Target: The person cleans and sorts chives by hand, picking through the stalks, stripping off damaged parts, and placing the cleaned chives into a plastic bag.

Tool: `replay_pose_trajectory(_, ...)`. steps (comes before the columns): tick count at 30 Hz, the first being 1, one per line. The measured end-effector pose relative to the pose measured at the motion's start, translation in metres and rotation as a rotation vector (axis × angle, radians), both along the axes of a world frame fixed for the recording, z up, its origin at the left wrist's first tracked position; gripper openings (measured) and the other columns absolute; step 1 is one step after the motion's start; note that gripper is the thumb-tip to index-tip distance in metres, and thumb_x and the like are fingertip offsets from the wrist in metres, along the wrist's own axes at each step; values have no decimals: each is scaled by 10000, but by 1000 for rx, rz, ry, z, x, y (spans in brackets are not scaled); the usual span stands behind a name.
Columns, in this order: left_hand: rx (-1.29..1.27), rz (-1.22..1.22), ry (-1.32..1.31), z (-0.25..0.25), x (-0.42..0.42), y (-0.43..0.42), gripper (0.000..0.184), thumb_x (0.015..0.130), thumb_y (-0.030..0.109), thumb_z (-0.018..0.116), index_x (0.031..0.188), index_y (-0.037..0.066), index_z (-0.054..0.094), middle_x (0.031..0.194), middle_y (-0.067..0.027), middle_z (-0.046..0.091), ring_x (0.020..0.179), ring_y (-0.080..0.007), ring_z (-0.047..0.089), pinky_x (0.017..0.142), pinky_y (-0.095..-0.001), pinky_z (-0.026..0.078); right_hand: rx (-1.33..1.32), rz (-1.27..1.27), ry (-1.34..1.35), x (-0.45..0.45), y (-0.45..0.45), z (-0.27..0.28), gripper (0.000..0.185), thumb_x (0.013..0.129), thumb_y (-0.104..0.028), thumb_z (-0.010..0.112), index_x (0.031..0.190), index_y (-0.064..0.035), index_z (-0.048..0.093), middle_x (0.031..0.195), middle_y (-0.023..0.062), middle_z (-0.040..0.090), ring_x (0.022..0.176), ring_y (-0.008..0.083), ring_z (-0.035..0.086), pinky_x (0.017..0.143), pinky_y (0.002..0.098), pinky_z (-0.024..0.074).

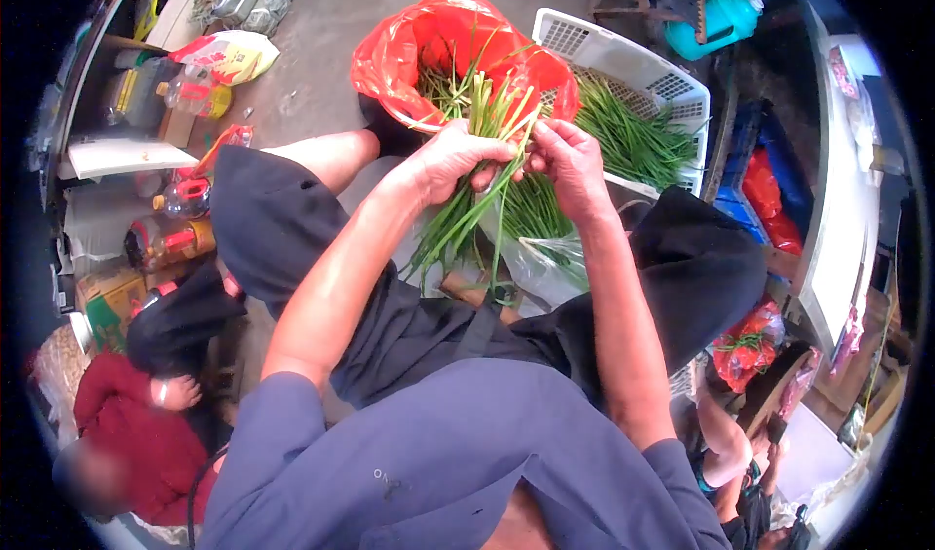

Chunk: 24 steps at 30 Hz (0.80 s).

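**Bunch Gripped Left, Stalk Pinched Right**

The right hand (577, 168) has thumb and forefinger pressed together, pinching what looks like a single thin stalk (531, 133) at the bunch's edge; its other fingers curl under. The left hand (450, 161) wraps the bunch of green stalks (484, 107), thumb across it, pale ends up, leafy tips trailing toward the lap. A firm but uncrushing left grip would probably serve best, with the right picking at one stalk at a time, near the pale end, and drawing along its length so it doesn't snap.

Just beyond, the red bag (383, 63) gapes beneath the pale ends; working over its mouth should help catch scraps. Loose greens (534, 207) lie below the hands beside clear plastic (547, 275). Right of the bag, the white crate (672, 73) holds more greens.
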<state>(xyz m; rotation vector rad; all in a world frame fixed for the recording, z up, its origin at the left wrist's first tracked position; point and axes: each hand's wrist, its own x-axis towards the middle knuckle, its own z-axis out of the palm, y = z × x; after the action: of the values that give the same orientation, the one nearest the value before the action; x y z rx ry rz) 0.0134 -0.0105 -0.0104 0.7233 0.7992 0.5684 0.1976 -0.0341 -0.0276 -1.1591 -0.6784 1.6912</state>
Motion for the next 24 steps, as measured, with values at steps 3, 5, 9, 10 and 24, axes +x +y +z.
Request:
replay_pose_trajectory(3,-4,11,17,-5,2,2,156,804,84,648,945,18,641,747,-92,672,437,-64,468,390,-191,330,10,-61,-80,0,-2,-5,179,924,-181,601,961,-6,622,776,26,627,586,76,534,556,204,454)
replay_pose_trajectory(5,20,13,42,-7,2,2,163,805,90,648,950,17,638,744,-91,670,436,-66,467,391,-192,330,-9,-121,-51,1,-3,-9,197,927,-206,602,959,-13,625,773,21,626,592,72,530,570,203,450)
replay_pose_trajectory(9,45,-24,113,-2,2,1,171,806,94,642,956,12,630,739,-83,661,440,-70,468,398,-196,335,64,-85,-46,-2,-4,-9,223,908,-234,626,936,-13,639,775,23,629,600,72,540,579,234,485)
replay_pose_trajectory(10,45,-25,113,-1,1,1,171,806,94,642,956,12,630,739,-83,661,440,-70,468,398,-196,335,70,-57,-62,-3,-4,-7,216,900,-238,639,909,-23,641,758,17,625,602,70,538,574,230,478)
replay_pose_trajectory(24,168,28,236,-1,4,-2,148,771,143,735,848,70,631,651,21,575,463,-61,446,417,-215,309,29,-129,-87,-12,-3,-14,208,866,-248,688,822,-52,635,693,-4,607,544,61,507,521,209,433)
